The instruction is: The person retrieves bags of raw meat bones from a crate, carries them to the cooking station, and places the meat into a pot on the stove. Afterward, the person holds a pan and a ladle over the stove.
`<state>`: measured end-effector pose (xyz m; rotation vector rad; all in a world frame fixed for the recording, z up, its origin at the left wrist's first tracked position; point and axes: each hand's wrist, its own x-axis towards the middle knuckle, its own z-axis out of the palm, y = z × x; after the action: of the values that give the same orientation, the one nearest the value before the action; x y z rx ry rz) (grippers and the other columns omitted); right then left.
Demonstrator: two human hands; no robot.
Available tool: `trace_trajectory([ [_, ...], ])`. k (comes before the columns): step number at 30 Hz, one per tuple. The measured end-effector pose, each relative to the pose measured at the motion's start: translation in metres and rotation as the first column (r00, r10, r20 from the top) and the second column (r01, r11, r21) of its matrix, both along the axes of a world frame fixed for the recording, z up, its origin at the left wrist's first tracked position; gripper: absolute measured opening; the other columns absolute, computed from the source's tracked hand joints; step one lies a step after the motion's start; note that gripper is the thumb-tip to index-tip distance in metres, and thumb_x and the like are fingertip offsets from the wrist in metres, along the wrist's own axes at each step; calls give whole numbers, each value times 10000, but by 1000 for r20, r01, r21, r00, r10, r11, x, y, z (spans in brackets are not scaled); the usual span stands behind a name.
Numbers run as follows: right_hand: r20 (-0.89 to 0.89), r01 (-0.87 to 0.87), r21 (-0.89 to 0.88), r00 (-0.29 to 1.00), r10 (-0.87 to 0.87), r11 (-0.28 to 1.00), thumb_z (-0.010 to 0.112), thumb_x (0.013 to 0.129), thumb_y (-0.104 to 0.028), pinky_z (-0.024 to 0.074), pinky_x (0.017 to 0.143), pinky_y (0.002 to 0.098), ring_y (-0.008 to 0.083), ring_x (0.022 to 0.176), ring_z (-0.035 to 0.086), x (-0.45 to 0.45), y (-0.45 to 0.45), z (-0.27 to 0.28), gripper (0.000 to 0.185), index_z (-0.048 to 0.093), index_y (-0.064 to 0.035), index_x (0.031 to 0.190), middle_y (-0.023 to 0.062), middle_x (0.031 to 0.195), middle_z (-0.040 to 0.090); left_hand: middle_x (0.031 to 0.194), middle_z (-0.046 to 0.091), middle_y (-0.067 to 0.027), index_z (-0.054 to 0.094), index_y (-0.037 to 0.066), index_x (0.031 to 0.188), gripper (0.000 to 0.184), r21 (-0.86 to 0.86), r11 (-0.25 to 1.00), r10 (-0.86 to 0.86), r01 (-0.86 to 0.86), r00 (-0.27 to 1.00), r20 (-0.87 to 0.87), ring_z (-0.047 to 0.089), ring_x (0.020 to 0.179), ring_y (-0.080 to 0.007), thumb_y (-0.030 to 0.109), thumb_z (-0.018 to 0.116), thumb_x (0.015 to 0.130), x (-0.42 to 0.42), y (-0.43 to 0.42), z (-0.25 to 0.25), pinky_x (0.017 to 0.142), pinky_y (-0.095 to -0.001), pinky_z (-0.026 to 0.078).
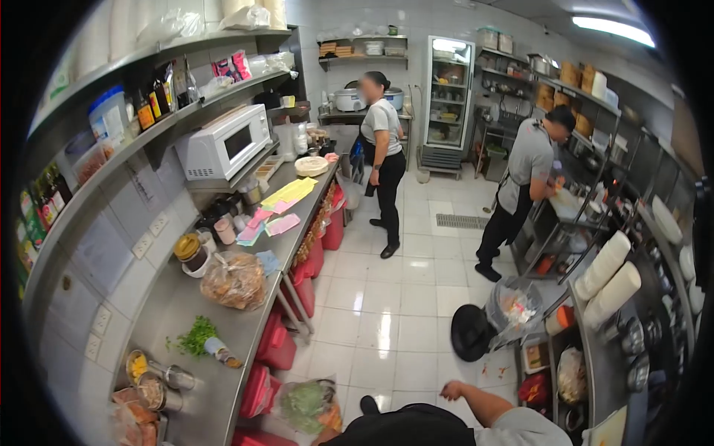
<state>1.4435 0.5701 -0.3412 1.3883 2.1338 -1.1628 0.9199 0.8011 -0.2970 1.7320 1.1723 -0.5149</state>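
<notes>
My right hand (pixel 451 390) hangs out in front of my body, its fingers curled in, with nothing visible in them. Only a sliver of my left hand (pixel 326 436) shows at the bottom edge, and its fingers are hidden. Right against it is a clear plastic bag (pixel 303 405) of green vegetables with something orange inside; whether the hand grips the bag I cannot tell. Left of me on the steel counter (pixel 212 405) are a bunch of green herbs (pixel 196 336), a wrapped bundle (pixel 222 352) and a large filled plastic bag (pixel 233 280).
Red bins (pixel 276 342) line the underside of the left counter. On the right stand a grey trash bin (pixel 513 305) and a black lid (pixel 471 333). One person (pixel 384 141) stands ahead; another person (pixel 520 171) works at the right counter. A microwave (pixel 227 141) sits on a shelf.
</notes>
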Motion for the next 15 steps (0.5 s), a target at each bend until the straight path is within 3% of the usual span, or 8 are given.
trace_trajectory([
  [2, -53, 140, 30, 989, -139, 990, 740, 710, -173, 553, 714, 372, 218, 905, 672, 1, -46, 10, 639, 518, -59, 1299, 79, 1043, 679, 821, 684, -193, 690, 19, 800, 440, 69, 989, -132, 128, 990, 44, 667, 774, -347, 440, 565, 824, 22, 47, -23, 712, -470, 509],
  [4, 196, 792, -546, 438, -877, 274, 682, 752, -108, 535, 724, 372, 240, 875, 654, -20, -68, 60, 591, 495, -105, 1312, 59, 1049, 675, 799, 678, -196, 692, 18, 800, 402, 211, 977, -11, -26, 986, 169, 666, 766, -344, 403, 578, 818, 58, 95, -29, 720, -473, 511],
  [5, 332, 790, -606, 144, -932, -94, 714, 731, -135, 536, 723, 339, 231, 864, 654, -24, -74, 80, 606, 503, -113, 1299, 44, 1051, 665, 797, 679, -196, 693, 18, 788, 385, 296, 937, -247, 187, 952, 180, 669, 766, -336, 383, 581, 832, 76, 129, -33, 725, -459, 517],
  [6, 217, 821, -560, 276, -936, 112, 697, 744, -136, 538, 718, 334, 227, 857, 654, -23, -84, 80, 580, 511, -116, 1292, 45, 1046, 667, 794, 681, -196, 693, 17, 776, 370, 378, 846, -464, 377, 868, 173, 673, 765, -327, 364, 585, 846, 102, 159, 11, 729, -446, 523],
  [7, 104, 811, -493, 415, -904, 315, 681, 756, -136, 539, 713, 329, 222, 851, 654, -23, -93, 76, 554, 519, -119, 1286, 47, 1041, 668, 791, 686, -182, 689, 10, 799, 390, 52, 997, 59, -62, 997, 52, 676, 765, -315, 379, 578, 863, 129, 171, 57, 754, -417, 521],
  [9, -45, 709, -199, 683, -729, 677, 642, 770, -161, 542, 744, 338, 242, 851, 658, -29, -98, 75, 428, 599, -122, 1194, 76, 1001, 688, 667, 657, -152, 665, -42, 784, 420, 189, 982, -18, -20, 979, 201, 629, 549, -234, 356, 559, 868, 161, 220, 48, 529, -366, 517],
  [12, 18, 925, -213, 325, -946, 314, 648, 767, -183, 543, 766, 348, 246, 805, 666, -39, -65, 100, 312, 664, -112, 1070, 110, 936, 695, 695, 663, -111, 640, 1, 851, 342, 9, 970, 225, -243, 913, 341, 610, 532, -181, 341, 603, 863, 216, 253, 66, 497, -345, 502],
  [15, -162, 944, -111, 292, -942, 312, 656, 780, -228, 556, 702, 327, 191, 720, 661, -21, -48, 92, 258, 679, -78, 988, 117, 881, 690, 682, 656, -109, 638, 4, 840, 322, -41, 968, 248, -248, 919, 307, 600, 512, -166, 323, 608, 866, 257, 257, 87, 473, -336, 493],
])
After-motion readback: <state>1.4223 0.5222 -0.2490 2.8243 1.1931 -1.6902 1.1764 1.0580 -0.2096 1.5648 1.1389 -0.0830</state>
